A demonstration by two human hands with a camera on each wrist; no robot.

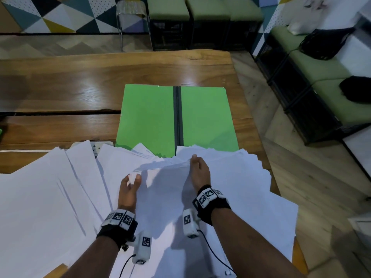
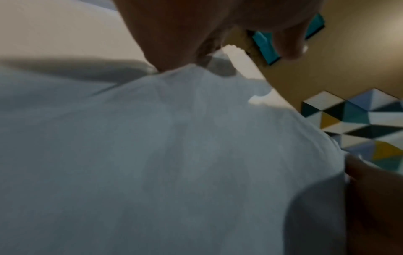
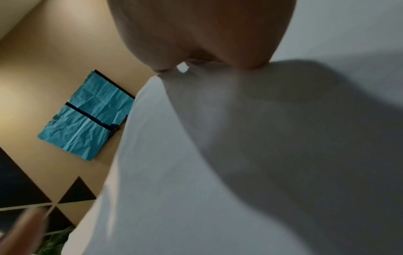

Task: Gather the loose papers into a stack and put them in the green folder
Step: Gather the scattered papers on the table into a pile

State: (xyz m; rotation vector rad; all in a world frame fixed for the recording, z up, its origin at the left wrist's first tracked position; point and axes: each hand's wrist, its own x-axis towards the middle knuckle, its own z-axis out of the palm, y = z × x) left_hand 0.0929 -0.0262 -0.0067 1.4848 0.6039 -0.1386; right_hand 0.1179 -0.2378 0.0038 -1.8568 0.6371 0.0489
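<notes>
Loose papers (image 1: pixel 60 197): white sheets, fanned and overlapping across the near half of the bench (image 1: pixel 60 81), corners pointing in differing directions, far edges lapping over the near edge of the green folder (image 1: pixel 148 117). One sheet (image 1: pixel 160 189) raised off the pile at centre, far edge lifted and running left to right, long axis toward the camera as far as can be judged.

Green folder: lying open and flat on the bench beyond the papers, two green panels side by side, dark spine (image 1: pixel 177 117) running away from the viewer, long axis of the opened folder across the bench. Right panel close to the bench's right edge.

Left hand (image 1: pixel 128 189): pinching the raised sheet's left far corner, thumb on top and fingers (image 1: pixel 131 182) beneath, closed narrowly on the paper. Left wrist view blurred; sheet (image 2: pixel 174 155) fills most of it, thumb meeting its edge.

Right hand (image 1: pixel 199 171): gripping the same sheet's far edge at the right, fingers curled under, thumb above. Right wrist view confirms a tight pinch on the sheet's (image 3: pixel 240 155) edge.

White power strip (image 1: pixel 96 146) partly covered by papers at the left of the folder. Green-cushioned stools (image 1: pixel 204 11) beyond the bench.
</notes>
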